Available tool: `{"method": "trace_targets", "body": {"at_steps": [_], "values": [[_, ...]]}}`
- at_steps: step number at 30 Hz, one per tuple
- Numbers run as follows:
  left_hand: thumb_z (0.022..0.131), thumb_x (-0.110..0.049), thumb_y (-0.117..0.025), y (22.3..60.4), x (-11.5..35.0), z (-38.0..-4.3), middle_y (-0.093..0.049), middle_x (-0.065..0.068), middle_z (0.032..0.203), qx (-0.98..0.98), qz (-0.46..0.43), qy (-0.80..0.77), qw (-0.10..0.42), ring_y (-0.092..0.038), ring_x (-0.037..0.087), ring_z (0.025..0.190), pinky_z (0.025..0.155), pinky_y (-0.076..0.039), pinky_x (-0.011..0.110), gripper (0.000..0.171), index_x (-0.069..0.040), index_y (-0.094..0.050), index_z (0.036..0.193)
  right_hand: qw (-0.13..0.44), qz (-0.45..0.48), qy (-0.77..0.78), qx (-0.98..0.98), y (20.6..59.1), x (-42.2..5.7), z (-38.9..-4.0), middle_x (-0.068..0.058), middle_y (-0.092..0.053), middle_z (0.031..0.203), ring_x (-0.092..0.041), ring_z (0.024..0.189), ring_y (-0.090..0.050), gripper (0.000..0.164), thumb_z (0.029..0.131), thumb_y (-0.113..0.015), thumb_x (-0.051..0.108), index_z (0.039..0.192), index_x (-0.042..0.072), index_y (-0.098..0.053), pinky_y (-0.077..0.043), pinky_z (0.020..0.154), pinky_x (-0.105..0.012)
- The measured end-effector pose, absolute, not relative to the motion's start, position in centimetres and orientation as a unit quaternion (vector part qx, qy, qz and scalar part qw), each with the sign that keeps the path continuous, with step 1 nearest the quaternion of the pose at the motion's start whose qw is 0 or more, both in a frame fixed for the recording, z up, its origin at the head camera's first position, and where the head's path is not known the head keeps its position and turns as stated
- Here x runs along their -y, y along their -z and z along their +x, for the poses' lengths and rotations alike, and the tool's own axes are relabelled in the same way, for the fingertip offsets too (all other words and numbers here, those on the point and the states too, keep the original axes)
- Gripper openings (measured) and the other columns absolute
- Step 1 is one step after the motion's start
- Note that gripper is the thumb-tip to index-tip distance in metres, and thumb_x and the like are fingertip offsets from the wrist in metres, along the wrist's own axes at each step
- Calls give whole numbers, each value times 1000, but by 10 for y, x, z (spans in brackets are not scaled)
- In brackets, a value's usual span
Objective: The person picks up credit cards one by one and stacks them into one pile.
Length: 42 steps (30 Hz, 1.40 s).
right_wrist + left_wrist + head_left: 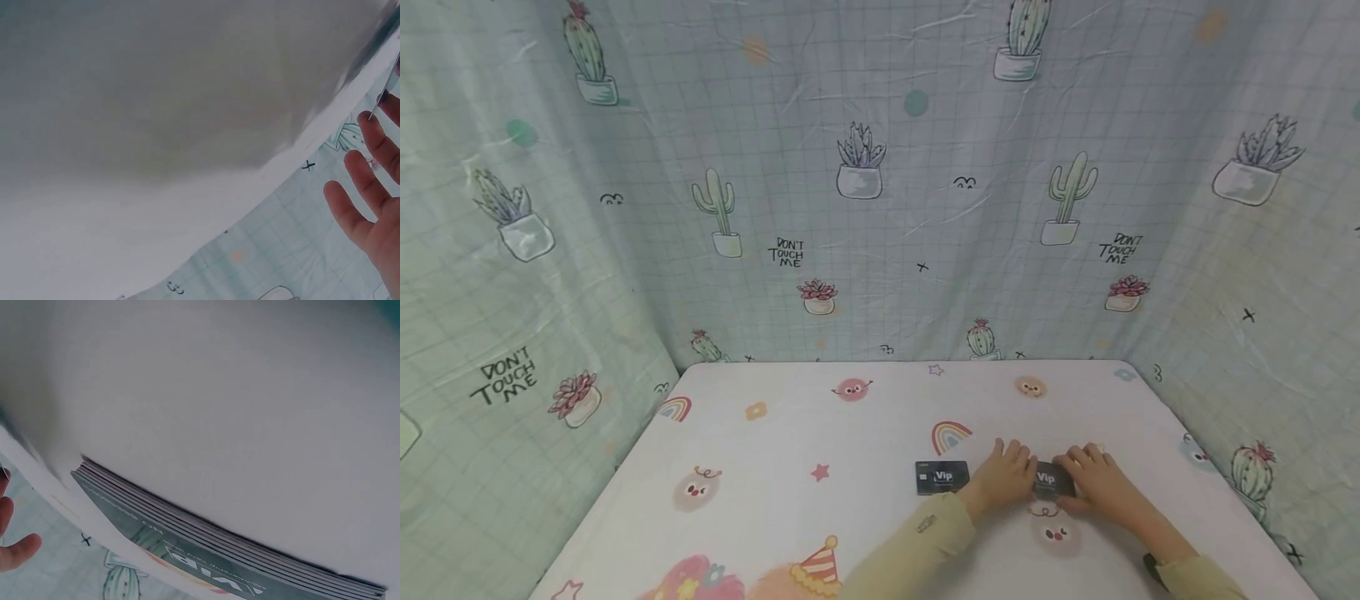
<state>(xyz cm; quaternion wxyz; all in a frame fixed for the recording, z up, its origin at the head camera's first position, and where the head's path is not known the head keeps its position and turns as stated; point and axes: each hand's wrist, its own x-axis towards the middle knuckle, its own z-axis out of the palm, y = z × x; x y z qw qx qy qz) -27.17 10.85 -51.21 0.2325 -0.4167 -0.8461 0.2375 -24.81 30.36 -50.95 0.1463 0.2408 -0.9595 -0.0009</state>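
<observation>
A dark card (1055, 481) printed "Vip" is held between my two hands, low over the table or against it; I cannot tell which. The fingers of my left hand (1004, 475) grip its left edge. On the opposite edge, my right hand (1099, 482) pinches it between fingers and thumb. Seen from the right wrist, the card is a thin edge at the fingertips (369, 117), with the other fingers spread apart. To the left of my left hand lies a neat stack of matching cards (942, 477), whose layered edges (231, 534) show in the left wrist view.
The white table (760, 458) carries printed rainbows, stars and smiling faces. Behind it and on both sides hangs a pale curtain (895, 225) with cactus drawings. A dark band (1153, 571) sits around my right wrist.
</observation>
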Motion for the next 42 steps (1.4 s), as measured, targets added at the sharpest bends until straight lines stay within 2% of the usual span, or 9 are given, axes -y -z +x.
{"method": "trace_targets", "body": {"at_steps": [8,17,25,34,42], "values": [[87,-56,-37,506,-101,-264,-53,-3,111,848,-418,-225,234,-49,16,107,91,-44,33,50,-22,-51,121,194,258,-1,946,506,-301,-242,4,-50,86,-12,78,-41,52,57,-75,41,98,14,-61,-43,67,-34],[88,-56,-34,503,-88,-259,-54,-1,107,838,-427,-212,265,-50,16,102,88,-45,32,50,-21,-54,117,217,271,2,938,502,-292,-236,5,-50,87,-11,77,-41,53,57,-73,45,99,15,-61,-41,63,-29],[89,-56,-32,497,-77,-257,-54,-1,107,839,-430,-203,264,-52,15,100,88,-46,32,52,-19,-53,118,202,265,0,943,497,-282,-233,5,-51,92,-10,81,-44,55,59,-72,45,104,16,-59,-45,68,-31],[88,-56,-35,488,-66,-254,-56,1,107,851,-415,-187,263,-53,16,99,88,-47,33,53,-18,-52,121,248,286,-9,926,493,-273,-233,3,-51,92,-11,79,-44,55,58,-75,43,102,14,-59,-45,64,-29],[83,-60,-42,490,-55,-250,-54,1,105,871,-393,-153,252,-49,16,100,88,-46,34,57,-15,-54,117,220,274,-13,936,492,-262,-233,4,-50,93,-11,82,-44,56,59,-74,44,105,16,-58,-46,68,-31]]}}
